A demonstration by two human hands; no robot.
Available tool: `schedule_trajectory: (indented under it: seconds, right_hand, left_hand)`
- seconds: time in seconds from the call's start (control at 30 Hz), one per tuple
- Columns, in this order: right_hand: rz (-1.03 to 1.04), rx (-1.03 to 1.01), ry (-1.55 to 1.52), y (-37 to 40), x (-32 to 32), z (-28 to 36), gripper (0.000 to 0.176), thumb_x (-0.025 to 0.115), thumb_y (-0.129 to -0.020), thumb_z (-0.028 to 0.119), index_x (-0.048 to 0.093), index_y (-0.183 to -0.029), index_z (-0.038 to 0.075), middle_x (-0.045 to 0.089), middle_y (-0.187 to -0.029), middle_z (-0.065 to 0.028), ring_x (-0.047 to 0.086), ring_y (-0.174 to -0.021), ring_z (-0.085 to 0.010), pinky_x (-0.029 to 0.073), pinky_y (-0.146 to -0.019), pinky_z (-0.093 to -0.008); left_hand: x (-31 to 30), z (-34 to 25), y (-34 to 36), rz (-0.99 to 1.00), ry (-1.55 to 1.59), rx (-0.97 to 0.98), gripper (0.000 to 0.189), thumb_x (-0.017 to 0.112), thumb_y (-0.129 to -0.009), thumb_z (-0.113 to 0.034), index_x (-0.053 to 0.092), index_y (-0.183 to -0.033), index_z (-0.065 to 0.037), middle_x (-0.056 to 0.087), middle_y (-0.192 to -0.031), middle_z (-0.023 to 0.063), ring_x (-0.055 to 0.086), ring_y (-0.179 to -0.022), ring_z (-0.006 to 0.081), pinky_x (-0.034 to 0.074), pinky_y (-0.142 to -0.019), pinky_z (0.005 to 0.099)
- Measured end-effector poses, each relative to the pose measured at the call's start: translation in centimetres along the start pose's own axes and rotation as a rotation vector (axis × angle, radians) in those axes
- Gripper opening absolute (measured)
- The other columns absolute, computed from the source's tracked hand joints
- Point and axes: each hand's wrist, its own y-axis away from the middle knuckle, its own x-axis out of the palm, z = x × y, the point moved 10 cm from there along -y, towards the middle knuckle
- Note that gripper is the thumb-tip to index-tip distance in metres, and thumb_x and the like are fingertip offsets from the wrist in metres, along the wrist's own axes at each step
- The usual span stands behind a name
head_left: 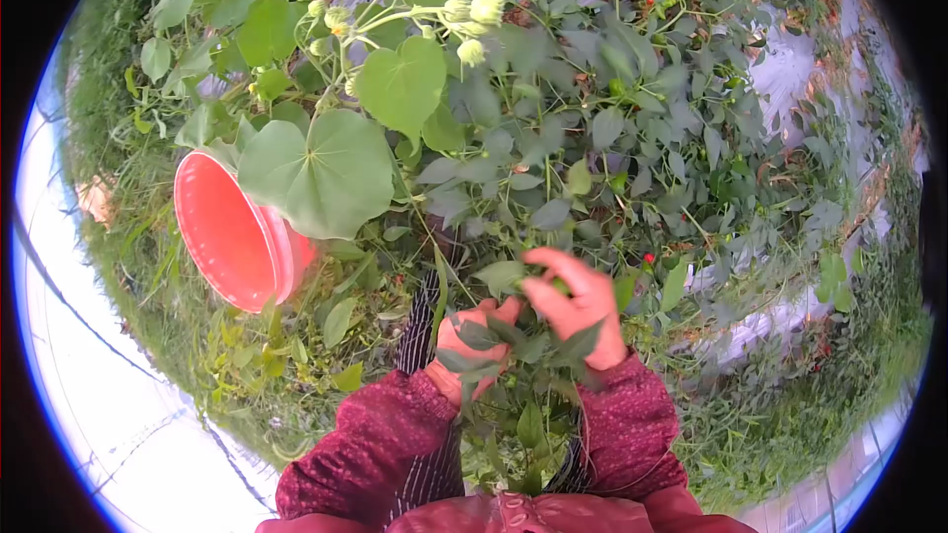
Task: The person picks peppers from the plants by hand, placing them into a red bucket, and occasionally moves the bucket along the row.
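My left hand (472, 343) is closed around a leafy green stem, its fingers partly covered by the leaves (528, 345). Just right of it and slightly higher, my right hand (583, 311) is curled, with thumb and forefinger brought near each other by a pale green leaf (502, 276). A bit of green shows between those fingers, blurred by motion; I cannot tell what it is. The bushy plant (553, 158) in front of both hands carries dark green leaves and a few small red fruits (649, 259).
A red plastic bucket (232, 232) lies tilted at the left, its mouth toward me. Over its edge hangs a large round leaf (321, 173) of a tall weed with pale green buds (474, 15). Silvery ground sheeting (785, 69) shows at the right, with grass around.
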Motion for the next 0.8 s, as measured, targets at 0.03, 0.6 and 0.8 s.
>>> schedule_trajectory:
  seconds: [0.03, 0.6, 0.8]
  right_hand:
    - [0.157, 0.157, 0.11, 0.1, 1.2, -0.6, 0.036, 0.067, -0.079, 0.023, 0.06, -0.112, 0.009, 0.065, -0.099, -0.0136, 0.063, -0.082, -0.0219, 0.049, -0.072, -0.0302]
    - [0.358, -0.157, 0.587, 1.4, 4.7, -2.8, 0.018, 0.063, -0.072, 0.017, 0.061, -0.089, 0.011, 0.061, -0.079, -0.0117, 0.059, -0.072, -0.0364, 0.047, -0.062, -0.0434]
    - [0.193, -0.09, 0.685, 1.0, 3.9, -2.6, 0.018, 0.061, -0.066, 0.01, 0.06, -0.084, 0.01, 0.06, -0.079, -0.0093, 0.06, -0.074, -0.0327, 0.048, -0.064, -0.0438]
  left_hand:
    - [0.8, 2.0, 0.1, 0.0, 0.608, -0.188, 0.028, 0.055, -0.077, -0.008, 0.055, -0.105, -0.006, 0.055, -0.081, 0.0034, 0.056, -0.068, 0.0168, 0.046, -0.058, 0.0263]
    - [0.1, -6.7, 0.1, 0.109, -1.046, 0.392, 0.03, 0.062, -0.074, -0.013, 0.044, -0.096, -0.004, 0.057, -0.065, 0.0127, 0.06, -0.06, 0.0332, 0.047, -0.052, 0.0413]
    - [1.3, -7.6, 1.8, 0.096, -1.149, 0.407, 0.046, 0.06, -0.07, -0.009, 0.044, -0.112, -0.001, 0.057, -0.061, 0.0092, 0.058, -0.052, 0.0285, 0.046, -0.046, 0.0386]
